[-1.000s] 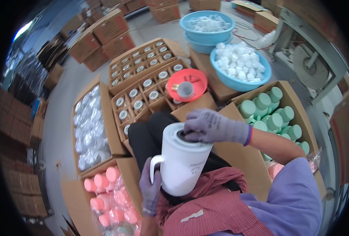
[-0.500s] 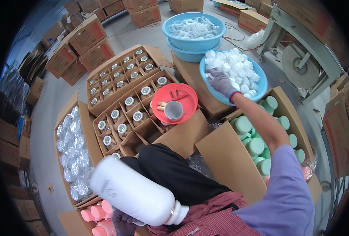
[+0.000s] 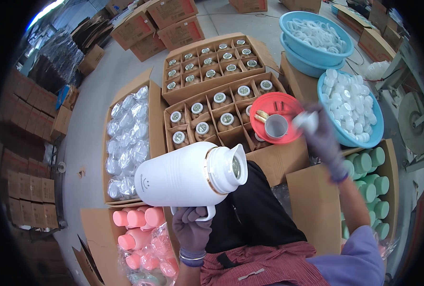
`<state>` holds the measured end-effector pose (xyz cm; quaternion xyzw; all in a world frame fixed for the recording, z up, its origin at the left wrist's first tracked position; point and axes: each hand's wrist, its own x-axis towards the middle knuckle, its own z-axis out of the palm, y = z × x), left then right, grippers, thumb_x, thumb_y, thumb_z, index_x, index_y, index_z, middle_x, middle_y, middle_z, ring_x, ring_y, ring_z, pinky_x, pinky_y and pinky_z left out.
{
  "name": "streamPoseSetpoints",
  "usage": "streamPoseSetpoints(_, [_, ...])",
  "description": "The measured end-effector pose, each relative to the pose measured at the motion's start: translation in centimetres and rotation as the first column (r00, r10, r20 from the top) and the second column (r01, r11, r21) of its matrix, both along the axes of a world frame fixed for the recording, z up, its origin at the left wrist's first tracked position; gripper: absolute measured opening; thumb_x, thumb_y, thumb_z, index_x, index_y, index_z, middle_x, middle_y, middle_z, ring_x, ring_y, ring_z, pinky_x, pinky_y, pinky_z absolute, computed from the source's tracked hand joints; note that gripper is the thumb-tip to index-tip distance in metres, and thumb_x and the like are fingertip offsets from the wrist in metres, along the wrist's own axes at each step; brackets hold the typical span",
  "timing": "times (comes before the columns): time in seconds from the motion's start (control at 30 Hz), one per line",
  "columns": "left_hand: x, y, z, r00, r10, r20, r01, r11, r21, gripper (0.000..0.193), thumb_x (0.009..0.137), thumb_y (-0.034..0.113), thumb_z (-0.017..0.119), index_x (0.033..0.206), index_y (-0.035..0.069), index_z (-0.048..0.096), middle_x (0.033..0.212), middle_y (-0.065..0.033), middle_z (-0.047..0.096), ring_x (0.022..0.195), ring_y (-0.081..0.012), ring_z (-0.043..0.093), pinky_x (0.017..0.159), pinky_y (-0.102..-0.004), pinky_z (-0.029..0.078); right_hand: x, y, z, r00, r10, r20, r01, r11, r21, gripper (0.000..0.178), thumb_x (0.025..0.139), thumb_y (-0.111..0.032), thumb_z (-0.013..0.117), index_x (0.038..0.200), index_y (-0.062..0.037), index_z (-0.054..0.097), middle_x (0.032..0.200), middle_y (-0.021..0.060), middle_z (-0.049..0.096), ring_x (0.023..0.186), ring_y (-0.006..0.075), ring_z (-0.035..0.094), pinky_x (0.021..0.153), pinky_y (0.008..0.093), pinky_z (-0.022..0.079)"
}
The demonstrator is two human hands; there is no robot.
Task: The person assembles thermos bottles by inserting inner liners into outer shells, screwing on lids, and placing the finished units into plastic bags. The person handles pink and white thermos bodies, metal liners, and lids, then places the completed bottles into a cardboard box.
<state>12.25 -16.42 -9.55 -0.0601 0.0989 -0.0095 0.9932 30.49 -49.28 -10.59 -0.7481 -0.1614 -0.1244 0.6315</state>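
A white vacuum jug lies tilted on its side above my lap, its spouted, uncapped mouth toward the right and a small smiley face on its body. My gloved left hand is closed round the jug's handle underneath. To the right, my gloved right hand, smeared by motion, carries a small white cap past a red round tray. On that tray are a grey cup and some small pieces. Loose white caps fill a blue basin beyond the right hand.
Ahead, divided cartons hold glass bottles with ringed mouths. Left are plastic-wrapped clear items and pink jugs, boxed; right, a carton of green-capped jugs. White rings fill another blue basin. Stacked cartons stand behind.
My right hand has come back from the basin of caps toward the jug, bringing a white cap. My left hand has raised the jug and turned its mouth up and right. The view has shifted left.
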Motion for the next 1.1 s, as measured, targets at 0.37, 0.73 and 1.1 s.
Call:
streamPoseSetpoints(0.37, [-3.2,-1.9,-2.1,1.0,-0.027,0.0,0.027,1.0,0.012,0.027,0.098,0.008,0.043,0.074,0.018,0.037,0.068,0.0084,0.03,0.066,-0.0075,0.031,0.067,-0.0277,0.035,-9.5,14.5,4.5,0.99,0.142,-0.007,-0.141,0.988,0.057,0.068,0.084,-0.021,0.07,0.141,0.0008,0.042,0.121,0.0212,0.055,0.11,0.032,0.058,0.098,0.0404,0.045])
streamPoseSetpoints(0.73, [-3.1,-0.1,-4.3,0.983,0.167,-0.072,-0.144,0.955,0.258,0.017,0.101,0.013,0.045,0.085,0.008,0.051,0.077,-0.001,0.053,0.083,-0.0177,0.061,0.086,-0.04,0.054,-5.1,16.3,1.2,0.861,0.509,0.019,-0.504,0.845,0.182,0.069,0.087,-0.021,0.067,0.146,0.0018,0.038,0.134,0.0181,0.047,0.127,0.0266,0.048,0.109,0.0375,0.038])
streamPoseSetpoints(1.1, [-1.3,0.9,-4.2,0.988,0.103,0.112,-0.114,0.989,0.094,0.029,0.102,0.015,0.045,0.124,-0.001,0.052,0.093,-0.0082,0.061,0.099,-0.0255,0.066,0.106,-0.0514,0.049,10.4,0.7,-16.7,0.883,-0.447,0.144,0.377,0.492,-0.785,0.042,0.083,-0.018,0.067,0.12,-0.0022,0.053,0.116,0.02,0.056,0.111,0.0368,0.057,0.091,0.0464,0.049])
